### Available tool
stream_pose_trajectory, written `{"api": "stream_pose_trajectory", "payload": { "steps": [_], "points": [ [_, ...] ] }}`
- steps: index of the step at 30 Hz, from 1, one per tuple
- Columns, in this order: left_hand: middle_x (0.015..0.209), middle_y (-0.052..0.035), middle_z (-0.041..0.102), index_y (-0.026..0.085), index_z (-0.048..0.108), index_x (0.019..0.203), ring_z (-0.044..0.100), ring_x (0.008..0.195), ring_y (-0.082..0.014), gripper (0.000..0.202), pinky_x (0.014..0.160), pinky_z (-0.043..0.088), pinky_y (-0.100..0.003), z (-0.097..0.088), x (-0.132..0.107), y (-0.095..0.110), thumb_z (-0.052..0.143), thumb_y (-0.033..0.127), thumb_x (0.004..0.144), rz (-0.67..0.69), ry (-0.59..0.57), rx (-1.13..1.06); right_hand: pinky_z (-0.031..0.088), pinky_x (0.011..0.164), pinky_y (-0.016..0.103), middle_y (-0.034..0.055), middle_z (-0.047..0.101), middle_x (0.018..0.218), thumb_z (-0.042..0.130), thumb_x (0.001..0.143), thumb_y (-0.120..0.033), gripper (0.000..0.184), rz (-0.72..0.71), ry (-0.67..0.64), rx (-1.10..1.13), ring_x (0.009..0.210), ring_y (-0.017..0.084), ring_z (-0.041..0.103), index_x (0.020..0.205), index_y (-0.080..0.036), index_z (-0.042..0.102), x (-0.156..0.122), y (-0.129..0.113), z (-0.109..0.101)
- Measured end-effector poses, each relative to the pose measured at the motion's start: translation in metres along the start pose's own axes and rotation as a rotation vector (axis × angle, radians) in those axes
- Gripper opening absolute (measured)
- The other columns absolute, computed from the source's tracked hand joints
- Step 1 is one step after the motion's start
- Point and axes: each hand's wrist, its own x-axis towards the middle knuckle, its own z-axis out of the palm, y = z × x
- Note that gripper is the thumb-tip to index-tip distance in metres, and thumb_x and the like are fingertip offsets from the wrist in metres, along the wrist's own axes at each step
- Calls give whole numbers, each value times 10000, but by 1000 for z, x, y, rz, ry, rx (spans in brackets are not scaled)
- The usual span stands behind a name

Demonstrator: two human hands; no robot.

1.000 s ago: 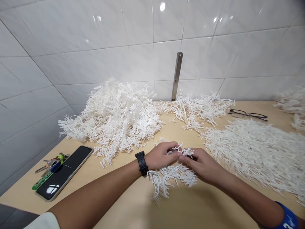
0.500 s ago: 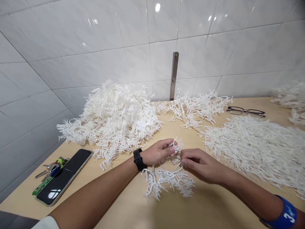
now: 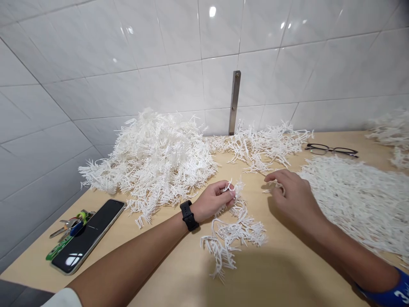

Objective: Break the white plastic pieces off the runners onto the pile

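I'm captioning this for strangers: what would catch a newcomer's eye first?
The tall heap of white branching pieces on the left of the table would probably stand out first, then the flat, dense spread of white strands on the right. Between them, the left hand pinches a white sprig, with a black strap around its wrist.

pale table [image 3: 179, 277] | heaped white branched pieces [image 3: 162, 157] | dark-screened phone [image 3: 89, 236] | keys [image 3: 67, 223] | eyeglasses [image 3: 331, 149]

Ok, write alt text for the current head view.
A person's left hand grips a white branching piece above a light table, the right hand apart from it. A tall white mound stands behind to the left, a flatter white pile to the right. A phone and keys lie far left, glasses back right.
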Motion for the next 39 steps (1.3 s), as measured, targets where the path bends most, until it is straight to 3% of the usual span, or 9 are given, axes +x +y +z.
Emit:
{"api": "stream_pose_trajectory", "payload": {
  "steps": [3, 7, 13, 23, 27, 34, 39],
  "points": [
    [640, 33, 510, 161, 501, 805, 455, 593, -85, 324, 599, 354, -231, 3, -1, -3, 655, 446, 815, 32, 21, 63, 402, 692, 346, 56, 640, 810, 472, 891, -251, 138, 51, -173, 199, 755, 223, 569, 833, -212, 591, -9, -13, 3],
    [720, 22, 524, 154, 540, 831, 463, 671, -103, 237, 649, 366, -238, 10, -5, -3, 626, 375, 837, 102, 5, 242, 329, 549, 275, -10, 528, 660, 548, 901, -512, 341, 85, -452, 451, 605, 156, 457, 774, -196, 575, -22, -26, 16],
    [742, 20, 519, 160, 539, 822, 445, 705, -112, 231, 678, 358, -243, 11, -9, -3, 540, 372, 913, 139, -141, 383, 292, 541, 259, -38, 430, 602, 543, 904, -574, 446, 42, -520, 662, 576, 124, 374, 681, -189, 521, -22, -27, 25],
    [760, 5, 505, 167, 491, 827, 446, 704, -118, 372, 677, 372, -259, -1, -5, -7, 578, 522, 894, 58, -367, 150, 373, 665, 270, 31, 607, 766, 555, 927, -544, 423, -32, -716, 886, 716, 158, 498, 791, -153, 647, -22, -20, 21],
    [753, -1, 505, 164, 503, 833, 456, 713, -120, 375, 688, 380, -266, -2, -4, -8, 589, 524, 894, 55, -462, 33, 332, 612, 265, 6, 523, 689, 504, 945, -567, 482, -65, -776, 912, 647, 134, 426, 764, -143, 647, -21, -17, 19],
    [704, -9, 532, 146, 537, 833, 469, 674, -116, 354, 681, 362, -269, -2, -3, -4, 672, 474, 836, -27, -396, -141, 307, 568, 275, -20, 451, 620, 479, 962, -552, 468, -28, -749, 943, 577, 121, 385, 745, -157, 605, -21, -5, 23],
    [598, 17, 507, 155, 513, 746, 447, 573, -100, 335, 603, 328, -257, 0, -4, 0, 718, 419, 759, -90, -277, -268, 325, 570, 289, -17, 450, 580, 478, 963, -539, 494, 88, -531, 821, 557, 130, 403, 600, -204, 462, -14, -5, 18]
  ]
}}
